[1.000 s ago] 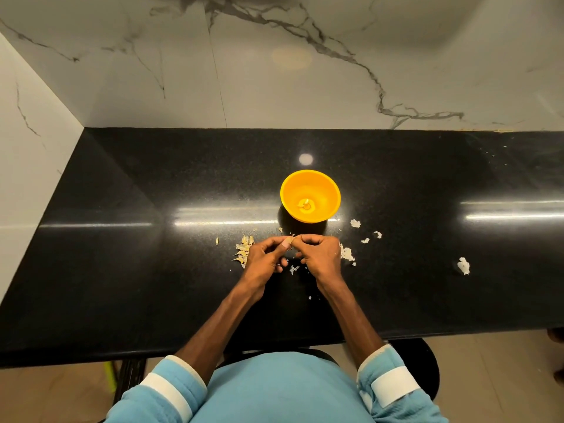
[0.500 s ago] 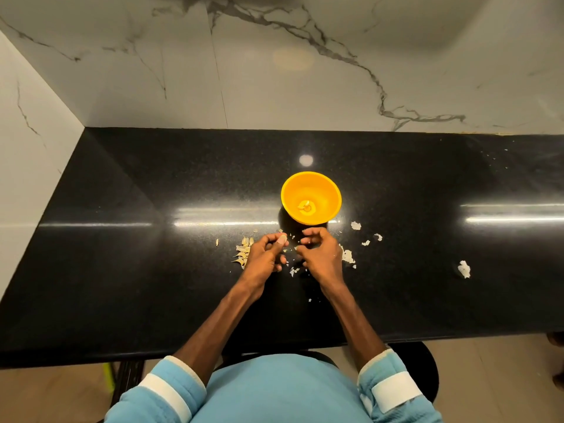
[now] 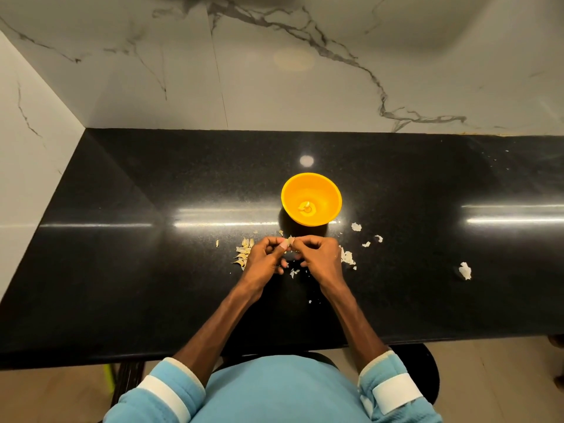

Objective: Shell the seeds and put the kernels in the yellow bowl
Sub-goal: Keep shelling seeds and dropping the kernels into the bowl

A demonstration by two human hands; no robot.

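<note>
**Both hands meet on one pinched seed**

The left hand (image 3: pixel 264 257) and right hand (image 3: pixel 320 254) are drawn together in front of the body, backs up, fingertips meeting. The left thumb (image 3: pixel 283 245) and the right hand's fingers (image 3: pixel 300 241) pinch a small pale seed (image 3: pixel 290 240) between them. The other fingers of each hand curl in under the palm. The bare left forearm (image 3: pixel 219 319) and right forearm (image 3: pixel 351 319) run back from the hands and spread apart toward pushed-up light blue sleeves (image 3: pixel 164 389)

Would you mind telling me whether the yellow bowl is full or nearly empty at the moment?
Nearly empty: the yellow bowl stands upright with only a few pale kernels at its bottom.
</note>
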